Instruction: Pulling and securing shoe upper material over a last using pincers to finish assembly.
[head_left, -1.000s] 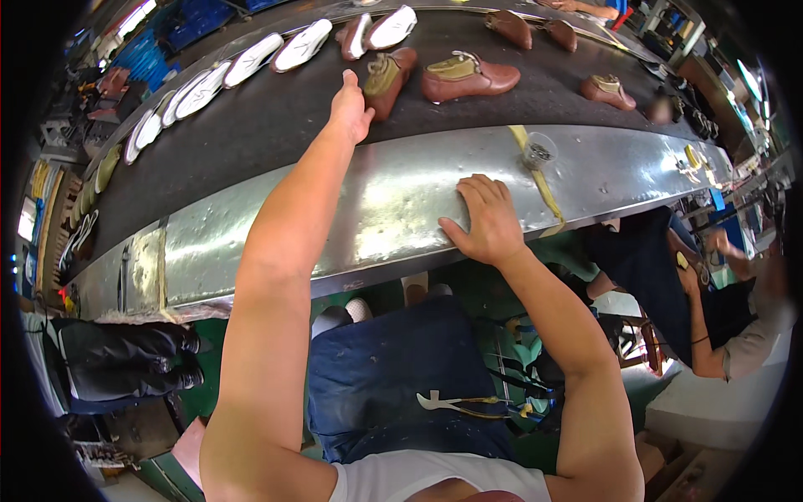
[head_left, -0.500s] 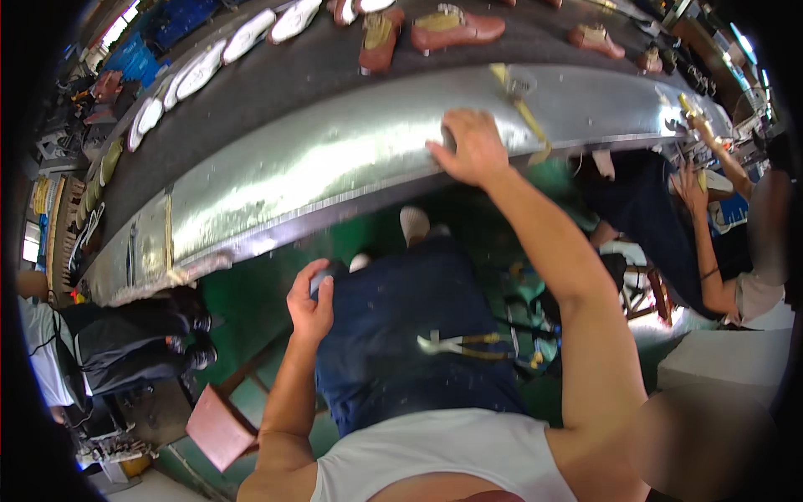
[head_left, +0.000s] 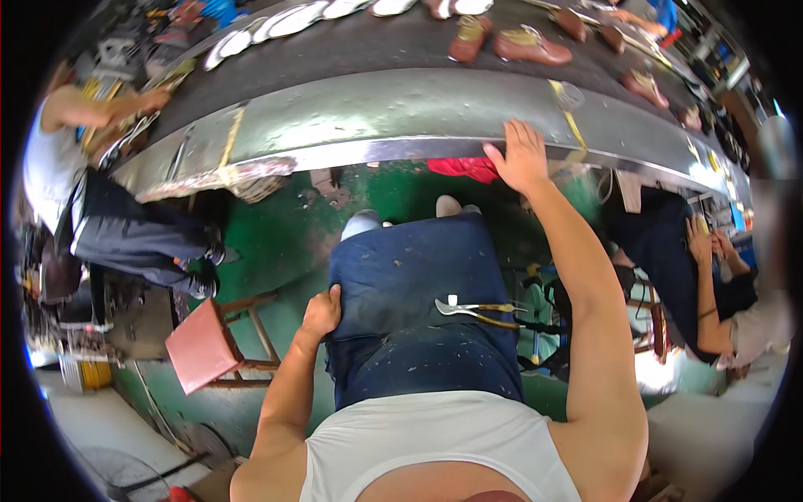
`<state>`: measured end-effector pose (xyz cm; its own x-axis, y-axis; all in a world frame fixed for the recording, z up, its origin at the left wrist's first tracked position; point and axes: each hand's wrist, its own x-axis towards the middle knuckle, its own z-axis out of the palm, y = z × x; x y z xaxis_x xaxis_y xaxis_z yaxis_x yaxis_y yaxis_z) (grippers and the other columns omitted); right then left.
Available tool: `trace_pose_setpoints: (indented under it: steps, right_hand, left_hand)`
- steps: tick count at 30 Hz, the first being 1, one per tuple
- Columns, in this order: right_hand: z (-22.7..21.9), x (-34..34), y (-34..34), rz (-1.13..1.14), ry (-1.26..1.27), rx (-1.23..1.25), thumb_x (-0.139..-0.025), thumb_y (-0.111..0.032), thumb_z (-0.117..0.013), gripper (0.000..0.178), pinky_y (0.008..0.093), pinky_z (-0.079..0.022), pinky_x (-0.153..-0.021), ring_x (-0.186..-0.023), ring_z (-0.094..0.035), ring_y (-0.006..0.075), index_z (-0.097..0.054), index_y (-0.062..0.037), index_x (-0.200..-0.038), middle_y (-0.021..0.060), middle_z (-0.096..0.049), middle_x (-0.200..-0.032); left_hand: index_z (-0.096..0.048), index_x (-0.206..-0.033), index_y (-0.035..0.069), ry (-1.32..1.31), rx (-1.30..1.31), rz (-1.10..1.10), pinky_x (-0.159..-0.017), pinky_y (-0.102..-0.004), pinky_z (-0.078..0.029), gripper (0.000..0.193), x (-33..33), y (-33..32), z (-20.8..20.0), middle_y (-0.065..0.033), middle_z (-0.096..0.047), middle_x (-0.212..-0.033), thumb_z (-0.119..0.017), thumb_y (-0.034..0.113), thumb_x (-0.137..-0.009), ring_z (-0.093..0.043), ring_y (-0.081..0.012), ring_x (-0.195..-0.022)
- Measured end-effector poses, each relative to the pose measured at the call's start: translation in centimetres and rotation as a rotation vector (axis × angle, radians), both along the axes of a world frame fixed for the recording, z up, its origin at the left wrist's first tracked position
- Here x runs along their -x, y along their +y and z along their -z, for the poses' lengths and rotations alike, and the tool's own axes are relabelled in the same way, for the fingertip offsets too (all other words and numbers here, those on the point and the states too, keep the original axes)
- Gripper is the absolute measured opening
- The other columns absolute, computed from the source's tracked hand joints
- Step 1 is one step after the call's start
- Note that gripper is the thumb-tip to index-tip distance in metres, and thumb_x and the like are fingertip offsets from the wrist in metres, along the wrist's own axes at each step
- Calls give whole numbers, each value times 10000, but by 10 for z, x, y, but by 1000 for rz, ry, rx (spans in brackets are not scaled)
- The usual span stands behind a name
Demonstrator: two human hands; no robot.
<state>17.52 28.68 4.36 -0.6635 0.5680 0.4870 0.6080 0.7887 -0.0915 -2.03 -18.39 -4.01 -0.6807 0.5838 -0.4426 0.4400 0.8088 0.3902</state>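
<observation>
My right hand [head_left: 523,157] rests on the front lip of the metal bench edge [head_left: 326,117], fingers stretched out and thumb apart, holding nothing that I can see. Down by my left thigh, my left hand [head_left: 321,313] is closed at the side of a dark blue apron [head_left: 410,259]. Its thumb lies against the cloth, and the other fingers are mostly hidden. Across my lap, on the apron, lies a pair of pincers [head_left: 481,309] with yellow handles. A small white piece [head_left: 452,299] sits just beside their jaws.
Brown shoes [head_left: 532,46] and white shoes [head_left: 297,20] stand on the dark belt [head_left: 368,52] beyond the metal edge. A pink-topped stool [head_left: 203,345] is at left. One person [head_left: 58,159] reaches over the bench at left; another person [head_left: 715,309] works at right.
My left hand has come down from in front of the apron to its side. My right hand has drawn back to the bench lip. The person at left now reaches over the bench.
</observation>
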Motion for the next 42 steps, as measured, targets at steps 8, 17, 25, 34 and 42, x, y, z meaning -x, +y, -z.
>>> trace_pose_setpoints:
  steps: [8, 17, 25, 34, 42]
  right_hand:
    - [-3, -104, -154, -509, -470, 617, -818, -490, -703, 617, 483, -485, -944, -1109, -580, 398, -581, 22, -1138, 228, -582, -1145]
    - [32, -153, -197, -278, -689, 852, -724, -172, -741, 620, 452, -499, -981, -1139, -586, 401, -518, -4, -1277, 227, -577, -1199]
    - [-20, -129, -109, -438, -119, 880, -707, -209, -707, 497, 423, -518, -757, -864, -641, 320, -603, -30, -1159, 178, -630, -987]
    - [-46, -13, 68, 129, 20, 238, -887, -309, -658, 536, 470, -375, -1076, -1269, -503, 348, -541, -2, -1309, 191, -558, -1313]
    - [-31, 3, 71, 271, 209, 266, -872, -383, -650, 485, 474, -321, -1131, -1314, -458, 318, -643, -68, -1241, 130, -589, -1315]
  left_hand:
    - [-689, -1043, -91, -70, 204, 59, -1007, -528, -456, 653, -8, -17, -46, -343, -647, -1112, -314, 444, -1057, -608, -488, -1106]
    - [-667, -1103, -61, -162, 213, 345, -985, -536, -462, 549, -2, -6, 46, -324, -648, -1142, -336, 374, -1049, -604, -486, -1112]
    - [-622, -1236, -42, 19, 157, 257, -994, -484, -484, 560, 23, 3, 13, -297, -654, -1177, -551, 436, -953, -625, -442, -1133]
    - [-665, -1131, -67, 315, -499, 282, -826, -405, -527, 310, 117, 117, -92, -250, -710, -992, -534, 190, -1017, -692, -396, -911]
    - [-542, -1161, -98, 967, -617, 217, -1123, -501, -333, 268, 261, 221, -89, -321, -486, -1397, -508, 114, -1001, -465, -443, -1305]
